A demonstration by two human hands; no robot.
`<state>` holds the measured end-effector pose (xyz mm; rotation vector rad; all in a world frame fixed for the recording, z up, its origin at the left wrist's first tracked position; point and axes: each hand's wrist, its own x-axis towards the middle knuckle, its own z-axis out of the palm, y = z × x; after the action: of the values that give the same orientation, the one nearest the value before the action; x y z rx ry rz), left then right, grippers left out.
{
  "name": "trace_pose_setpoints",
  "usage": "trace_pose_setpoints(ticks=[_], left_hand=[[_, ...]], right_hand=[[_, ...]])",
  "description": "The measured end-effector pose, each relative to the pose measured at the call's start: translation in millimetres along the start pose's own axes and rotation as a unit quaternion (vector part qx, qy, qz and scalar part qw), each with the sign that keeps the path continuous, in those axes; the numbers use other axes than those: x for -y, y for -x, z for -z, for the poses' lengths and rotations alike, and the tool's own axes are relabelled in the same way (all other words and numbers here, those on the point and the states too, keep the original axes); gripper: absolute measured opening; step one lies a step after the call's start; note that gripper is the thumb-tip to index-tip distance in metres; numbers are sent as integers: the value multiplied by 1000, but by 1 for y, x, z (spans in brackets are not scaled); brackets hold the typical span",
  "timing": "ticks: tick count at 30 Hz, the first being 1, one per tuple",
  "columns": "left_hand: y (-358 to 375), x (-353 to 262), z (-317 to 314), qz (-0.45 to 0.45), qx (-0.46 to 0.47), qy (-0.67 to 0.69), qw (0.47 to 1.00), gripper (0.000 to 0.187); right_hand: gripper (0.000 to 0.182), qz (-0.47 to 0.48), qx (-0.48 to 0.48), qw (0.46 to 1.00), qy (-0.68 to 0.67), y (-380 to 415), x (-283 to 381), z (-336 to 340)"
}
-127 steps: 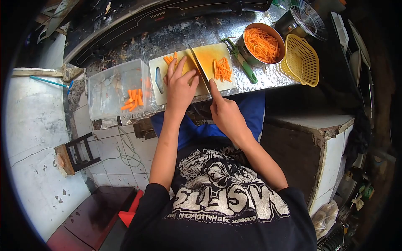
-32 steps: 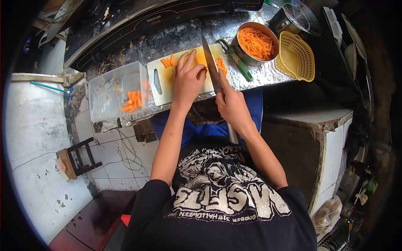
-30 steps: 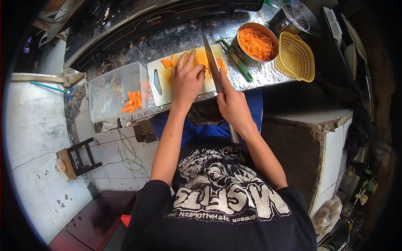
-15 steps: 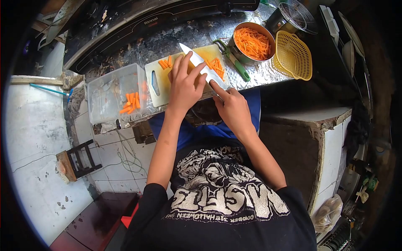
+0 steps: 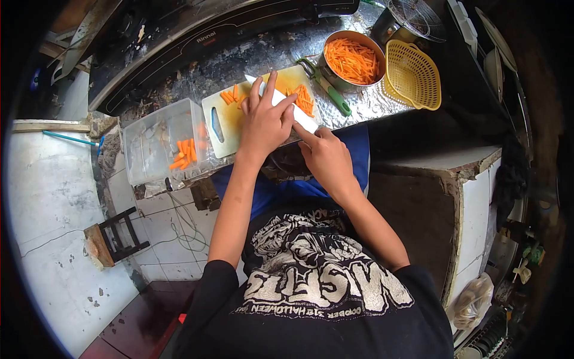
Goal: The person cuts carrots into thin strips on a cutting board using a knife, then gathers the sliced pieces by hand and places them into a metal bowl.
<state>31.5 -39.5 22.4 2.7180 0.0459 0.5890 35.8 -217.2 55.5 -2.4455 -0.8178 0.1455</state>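
Note:
My right hand point(image 5: 329, 157) is closed around the handle of a kitchen knife point(image 5: 302, 118), its index finger along the blade. The blade lies slanted across a cutting board point(image 5: 227, 134). My left hand point(image 5: 266, 122) rests over the blade with fingers stretched and spread; what is beneath the palm is hidden. Right of the blade lies a small pile of carrot strips point(image 5: 304, 100). Short carrot pieces point(image 5: 229, 96) sit at the board's left. Beyond the board's right end are a green-handled peeler-like tool point(image 5: 332, 96) and a metal pot point(image 5: 347, 82) full of carrot strips.
A clear plastic container point(image 5: 140, 149) left of the board holds carrot chunks point(image 5: 186, 154). A yellow basket point(image 5: 412, 75) stands right of the pot, near a wire strainer point(image 5: 415, 18). Behind the board runs a black Rinnai stove point(image 5: 209, 39). A stool point(image 5: 116, 236) stands on the floor.
The view has shifted slightly, so the counter items sit a little further left. My left hand's fingers have spread and straightened over the blade; the knife stays in my right hand.

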Motion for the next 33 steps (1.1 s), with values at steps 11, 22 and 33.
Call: trace_pose_setpoints(ticks=[11, 22, 33], left_hand=[[2, 6, -1, 17, -10, 28, 999, 32], [13, 51, 21, 264, -153, -37, 952, 27], [11, 62, 10, 200, -83, -105, 971, 27]], right_hand=[[47, 22, 15, 999, -17, 1, 2, -8], [58, -19, -1, 992, -121, -4, -5, -5], [55, -60, -6, 985, -163, -4, -5, 3]])
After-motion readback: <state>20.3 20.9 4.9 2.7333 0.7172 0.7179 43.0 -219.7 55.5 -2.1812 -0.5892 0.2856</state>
